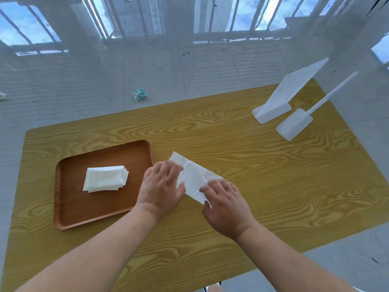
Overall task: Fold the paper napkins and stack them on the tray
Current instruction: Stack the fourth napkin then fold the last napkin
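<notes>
We find no readable text, labels, brands or numbers anywhere. The crumpled wrapper (140, 94) on the floor carries teal print, too small and creased for us to read. The two white stands (280, 102) on the table (231, 144) show us blank faces only.

Bright, cool daylight enters through the barred windows (248, 15) at the top, reflecting as glare on the pale tiled floor (101, 81). Shadows are faint. Wide-angle distortion bends the edges, and fingertips look slightly blurred.
</notes>
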